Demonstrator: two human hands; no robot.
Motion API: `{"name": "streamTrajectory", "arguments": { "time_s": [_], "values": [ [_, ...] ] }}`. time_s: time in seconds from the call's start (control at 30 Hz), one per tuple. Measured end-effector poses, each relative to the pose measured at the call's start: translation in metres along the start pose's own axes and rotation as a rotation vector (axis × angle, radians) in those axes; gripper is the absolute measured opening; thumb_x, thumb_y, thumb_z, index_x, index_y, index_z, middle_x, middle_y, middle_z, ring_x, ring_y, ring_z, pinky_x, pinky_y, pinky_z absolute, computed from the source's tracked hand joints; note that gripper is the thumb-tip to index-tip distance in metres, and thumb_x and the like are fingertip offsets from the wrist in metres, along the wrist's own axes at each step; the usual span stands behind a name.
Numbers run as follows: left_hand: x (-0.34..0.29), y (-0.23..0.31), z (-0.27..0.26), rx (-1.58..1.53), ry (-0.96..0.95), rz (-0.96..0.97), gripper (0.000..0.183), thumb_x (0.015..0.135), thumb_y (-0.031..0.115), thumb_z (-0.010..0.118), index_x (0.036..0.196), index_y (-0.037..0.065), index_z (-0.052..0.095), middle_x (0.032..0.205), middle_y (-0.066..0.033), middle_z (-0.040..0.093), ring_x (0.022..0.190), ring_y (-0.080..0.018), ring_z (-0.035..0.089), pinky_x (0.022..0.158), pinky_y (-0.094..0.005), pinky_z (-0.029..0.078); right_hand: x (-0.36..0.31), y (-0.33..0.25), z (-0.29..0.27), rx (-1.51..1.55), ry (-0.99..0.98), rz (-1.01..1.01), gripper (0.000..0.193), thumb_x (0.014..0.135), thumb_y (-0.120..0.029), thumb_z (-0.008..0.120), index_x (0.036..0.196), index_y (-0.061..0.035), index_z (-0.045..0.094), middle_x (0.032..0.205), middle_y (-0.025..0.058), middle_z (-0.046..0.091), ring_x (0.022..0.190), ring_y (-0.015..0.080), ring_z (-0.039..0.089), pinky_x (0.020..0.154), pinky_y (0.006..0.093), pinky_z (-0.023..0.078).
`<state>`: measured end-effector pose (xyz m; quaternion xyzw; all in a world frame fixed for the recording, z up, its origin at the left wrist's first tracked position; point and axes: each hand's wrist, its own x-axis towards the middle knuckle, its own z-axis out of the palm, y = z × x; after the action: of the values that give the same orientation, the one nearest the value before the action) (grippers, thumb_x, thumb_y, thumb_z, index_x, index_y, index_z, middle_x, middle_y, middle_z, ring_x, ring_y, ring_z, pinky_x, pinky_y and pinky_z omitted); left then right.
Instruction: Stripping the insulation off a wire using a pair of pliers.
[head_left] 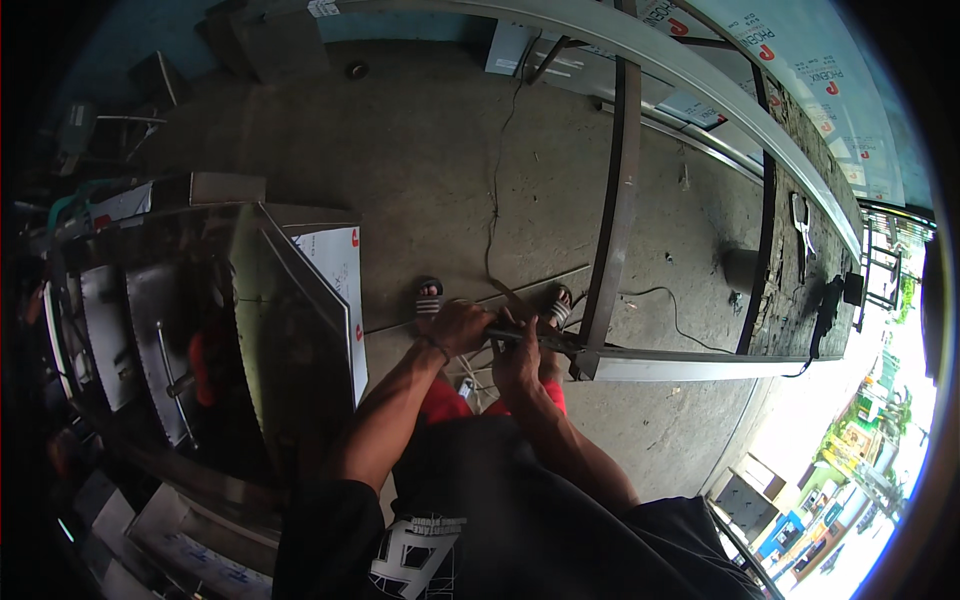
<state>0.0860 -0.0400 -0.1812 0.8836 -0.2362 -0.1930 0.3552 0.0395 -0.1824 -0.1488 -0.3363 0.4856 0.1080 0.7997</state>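
In front of my body, both hands are together on a dark, narrow piece (pixel 508 333) whose exact kind I cannot make out. My left hand (pixel 463 328) is closed round its left end. My right hand (pixel 518 362) grips it from the near side, thumb pointing away from me. Just to the right of my hands lies the near left corner of a metal frame (pixel 690 368) with a pale front rail. A brown crossbar (pixel 614 190) runs away from that corner. Whether the dark piece touches the frame is hidden.
Locking pliers (pixel 802 225) and a black power tool (pixel 828 315) lie on the worn board at right. A grey cylinder (pixel 740 268) stands beside the board. Cords (pixel 495 190) trail over the concrete floor. At left stands a shiny metal cabinet (pixel 300 260) with sheet panels.
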Motion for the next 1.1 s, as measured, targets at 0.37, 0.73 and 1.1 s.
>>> {"name": "streamTrajectory", "arguments": {
  "time_s": [0.37, 0.73, 1.1],
  "values": [
    [0.011, -0.01, 0.018, -0.027, -0.025, 0.011, 0.012, 0.08, 0.006, 0.061, 0.091, 0.007, 0.067, 0.093, -0.013, 0.069, 0.098, -0.033, 0.067, 0.087, -0.0449, 0.054, -0.001, -0.007, 0.005, -0.025, 0.047, -0.046, 0.058, 0.104, -0.052, 0.047, 0.139, -0.0064, 0.042, 0.137, 0.0104, 0.061, 0.132, 0.0222, 0.049, 0.116, 0.0438, 0.028],
    [0.006, 0.003, -0.004, -0.063, -0.129, -0.009, 0.011, 0.08, 0.012, 0.063, 0.088, 0.008, 0.069, 0.089, -0.0146, 0.07, 0.091, -0.0343, 0.07, 0.082, -0.0466, 0.055, -0.015, -0.016, 0.011, -0.053, 0.029, -0.043, 0.059, 0.105, -0.053, 0.043, 0.135, -0.004, 0.053, 0.135, 0.0129, 0.061, 0.12, 0.0216, 0.054, 0.109, 0.0399, 0.033],
    [0.008, 0.018, -0.036, 0.007, -0.144, -0.041, 0.016, 0.08, 0.017, 0.061, 0.082, 0.005, 0.071, 0.081, -0.0195, 0.07, 0.081, -0.0371, 0.072, 0.073, -0.049, 0.057, -0.025, -0.026, 0.021, -0.024, -0.002, -0.021, 0.058, 0.103, -0.056, 0.045, 0.133, -0.0054, 0.05, 0.132, 0.0139, 0.063, 0.118, 0.0229, 0.056, 0.108, 0.04, 0.034]
  ]
}}
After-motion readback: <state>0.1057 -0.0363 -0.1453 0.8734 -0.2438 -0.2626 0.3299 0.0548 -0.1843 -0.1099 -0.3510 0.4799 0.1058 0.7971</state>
